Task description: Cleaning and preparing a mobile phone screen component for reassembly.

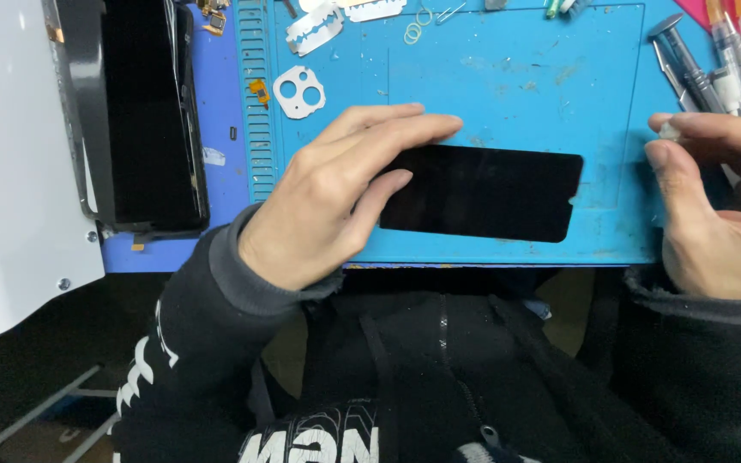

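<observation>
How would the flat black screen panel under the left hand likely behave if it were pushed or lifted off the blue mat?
The black screen panel looks thin, flat and glossy, so it is probably light and stiff but fragile. Lying flush on the blue mat, it would likely slide rather than roll. The left hand presses its end, probably to steady it.

1 head view, looking steeply down, close over blue work mat (508,77), person's own lap below

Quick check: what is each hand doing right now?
Left hand: open, fingers flat on the black phone screen.
Right hand: fingers pinching a small whitish piece.
</observation>
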